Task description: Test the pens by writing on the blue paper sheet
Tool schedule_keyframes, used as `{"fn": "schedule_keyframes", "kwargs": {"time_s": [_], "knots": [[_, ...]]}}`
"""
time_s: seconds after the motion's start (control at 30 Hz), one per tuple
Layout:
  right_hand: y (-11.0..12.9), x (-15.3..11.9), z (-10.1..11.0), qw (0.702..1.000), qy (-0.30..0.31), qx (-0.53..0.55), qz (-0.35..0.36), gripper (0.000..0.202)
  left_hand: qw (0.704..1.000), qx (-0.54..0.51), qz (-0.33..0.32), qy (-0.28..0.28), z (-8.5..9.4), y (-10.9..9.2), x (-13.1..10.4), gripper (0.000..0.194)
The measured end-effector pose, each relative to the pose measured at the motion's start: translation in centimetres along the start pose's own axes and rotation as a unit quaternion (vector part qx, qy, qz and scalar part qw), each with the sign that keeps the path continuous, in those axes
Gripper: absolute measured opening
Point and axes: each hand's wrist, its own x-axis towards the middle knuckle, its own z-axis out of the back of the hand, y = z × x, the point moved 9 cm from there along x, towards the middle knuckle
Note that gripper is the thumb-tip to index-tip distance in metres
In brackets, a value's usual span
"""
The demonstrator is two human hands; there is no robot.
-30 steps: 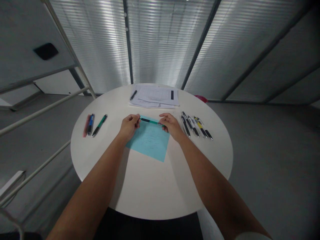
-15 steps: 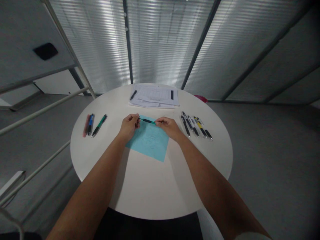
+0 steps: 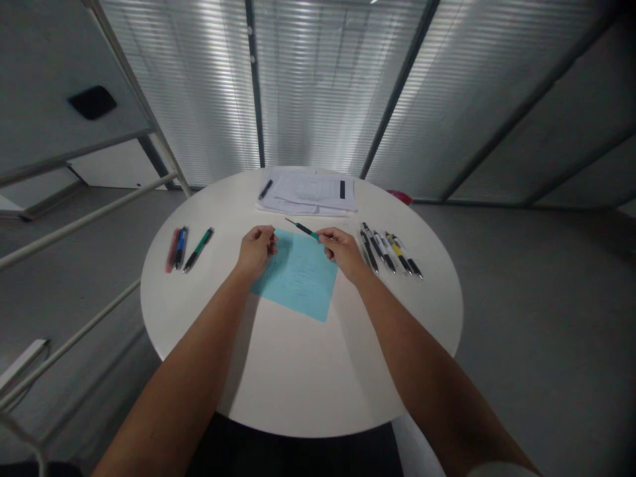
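My right hand (image 3: 342, 250) pinches the rear of a green pen with a black grip (image 3: 308, 231). The pen tilts up to the left, and a thin dark refill tip sticks out of its front end. My left hand (image 3: 256, 252) is closed, thumb against fingers, over the upper left part of a blue sheet of paper (image 3: 298, 281). Whatever those fingers hold is too small or hidden to make out. Both hands are apart, with the pen's tip free between them, above the sheet's far edge.
The round white table (image 3: 308, 371) carries several pens (image 3: 392, 252) on the right. On the left lie a green pen (image 3: 199, 250), a blue pen (image 3: 180, 248) and a reddish pen (image 3: 171, 250). Printed papers (image 3: 308, 192) with a black pen (image 3: 265, 189) are at the back.
The pen's front end has come away from my left hand and swung upward. My right hand has shifted slightly right with the pen. My left hand stays almost in place.
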Motion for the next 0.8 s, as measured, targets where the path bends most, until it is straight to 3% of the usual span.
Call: {"fn": "schedule_keyframes", "kwargs": {"time_s": [0.27, 0.4, 0.6, 0.8], "knots": [[0.5, -0.1, 0.3, 0.999, -0.021, 0.038, -0.007, 0.025, 0.967, 0.210, -0.142, 0.009, -0.3, -2.7, -1.4, 0.012], [0.5, -0.1, 0.2, 0.999, -0.020, 0.038, -0.002, 0.024, 0.930, 0.327, -0.168, 0.028, -0.5, -2.7, -1.4, 0.009], [0.3, -0.1, 0.3, 0.999, -0.018, 0.029, -0.005, 0.022, 0.888, 0.423, -0.178, -0.012, 0.5, -2.2, -0.8, 0.004], [0.2, -0.1, 0.2, 0.999, -0.018, 0.026, -0.014, 0.024, 0.764, 0.636, -0.105, 0.017, -0.2, -1.3, -0.8, 0.026]]}}
